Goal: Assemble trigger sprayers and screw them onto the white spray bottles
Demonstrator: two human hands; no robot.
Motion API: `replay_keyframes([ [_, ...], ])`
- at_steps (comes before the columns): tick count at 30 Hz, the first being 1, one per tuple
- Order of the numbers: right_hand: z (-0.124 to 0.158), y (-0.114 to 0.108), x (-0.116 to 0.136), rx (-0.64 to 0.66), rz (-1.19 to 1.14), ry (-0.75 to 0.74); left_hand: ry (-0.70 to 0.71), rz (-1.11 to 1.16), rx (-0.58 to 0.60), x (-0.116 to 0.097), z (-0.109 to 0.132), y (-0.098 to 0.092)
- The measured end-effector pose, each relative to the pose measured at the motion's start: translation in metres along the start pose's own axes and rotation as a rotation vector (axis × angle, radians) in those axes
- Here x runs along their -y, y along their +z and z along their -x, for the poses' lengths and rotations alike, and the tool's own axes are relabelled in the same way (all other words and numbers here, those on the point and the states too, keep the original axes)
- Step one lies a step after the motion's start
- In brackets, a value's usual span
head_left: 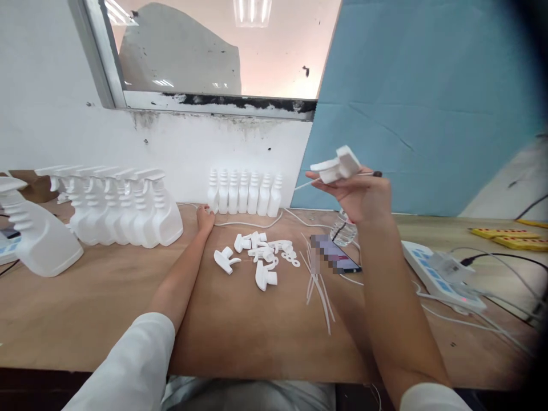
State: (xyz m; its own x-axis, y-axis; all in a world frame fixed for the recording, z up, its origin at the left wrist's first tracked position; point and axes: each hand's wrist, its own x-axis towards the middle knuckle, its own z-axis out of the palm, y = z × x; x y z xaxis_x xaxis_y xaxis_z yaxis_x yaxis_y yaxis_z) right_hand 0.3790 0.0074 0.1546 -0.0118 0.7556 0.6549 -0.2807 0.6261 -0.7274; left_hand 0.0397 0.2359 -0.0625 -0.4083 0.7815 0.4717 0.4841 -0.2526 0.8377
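My right hand (359, 197) is raised above the table and grips a white spray trigger head (338, 166) with a thin tube sticking out to the left. My left hand (205, 218) reaches far forward and touches the leftmost bottle in a row of small white bottles (244, 193) by the wall. Its fingers are mostly hidden behind the hand. A heap of loose white trigger heads (261, 257) lies in the middle of the wooden table (107, 308). Several thin white tubes (319, 285) lie to the right of the heap.
A row of assembled white spray bottles (124, 208) stands at the left, with one larger bottle (34, 231) nearer. A phone (338, 257) and a clear water bottle (343, 231) lie under my right hand. A white power strip (440, 274) with cables sits at the right.
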Motion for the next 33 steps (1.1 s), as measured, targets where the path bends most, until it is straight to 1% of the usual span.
replay_keyframes([
  [2, 0.004, 0.003, 0.005, 0.015, -0.077, 0.089, -0.009, 0.021, 0.0, -0.007, 0.013, -0.008],
  [4, 0.006, 0.005, 0.007, 0.002, -0.141, 0.16, -0.005, 0.054, 0.016, -0.014, 0.028, -0.017],
  [7, 0.01, 0.006, -0.001, -0.012, -0.18, 0.289, 0.047, 0.121, 0.067, -0.022, 0.051, -0.034],
  [11, 0.031, 0.009, -0.03, 0.042, -0.19, 0.539, 0.168, 0.221, 0.132, -0.035, 0.086, -0.065],
  [14, 0.056, 0.015, -0.057, 0.069, -0.189, 0.617, 0.273, 0.284, 0.17, -0.055, 0.118, -0.087],
  [16, 0.072, 0.021, -0.072, 0.073, -0.18, 0.634, 0.335, 0.346, 0.225, -0.074, 0.143, -0.097],
  [17, 0.079, 0.025, -0.079, 0.089, -0.183, 0.624, 0.356, 0.422, 0.275, -0.083, 0.156, -0.1],
  [19, 0.092, 0.034, -0.088, 0.163, -0.138, 0.607, 0.33, 0.559, 0.448, -0.102, 0.182, -0.104],
  [21, 0.103, 0.043, -0.091, 0.259, -0.031, 0.58, 0.288, 0.648, 0.621, -0.116, 0.204, -0.105],
  [22, 0.107, 0.048, -0.092, 0.317, 0.042, 0.562, 0.273, 0.664, 0.674, -0.121, 0.212, -0.106],
  [23, 0.111, 0.051, -0.092, 0.385, 0.123, 0.542, 0.263, 0.664, 0.7, -0.124, 0.219, -0.107],
  [25, 0.117, 0.056, -0.091, 0.508, 0.312, 0.465, 0.233, 0.649, 0.692, -0.126, 0.228, -0.107],
  [26, 0.119, 0.057, -0.091, 0.542, 0.416, 0.403, 0.208, 0.646, 0.683, -0.126, 0.23, -0.106],
  [29, 0.122, 0.056, -0.092, 0.546, 0.679, 0.203, 0.107, 0.713, 0.676, -0.123, 0.231, -0.101],
  [30, 0.123, 0.056, -0.093, 0.538, 0.736, 0.161, 0.074, 0.748, 0.683, -0.122, 0.23, -0.098],
  [33, 0.123, 0.055, -0.097, 0.5, 0.879, 0.102, 0.005, 0.832, 0.698, -0.121, 0.228, -0.092],
])
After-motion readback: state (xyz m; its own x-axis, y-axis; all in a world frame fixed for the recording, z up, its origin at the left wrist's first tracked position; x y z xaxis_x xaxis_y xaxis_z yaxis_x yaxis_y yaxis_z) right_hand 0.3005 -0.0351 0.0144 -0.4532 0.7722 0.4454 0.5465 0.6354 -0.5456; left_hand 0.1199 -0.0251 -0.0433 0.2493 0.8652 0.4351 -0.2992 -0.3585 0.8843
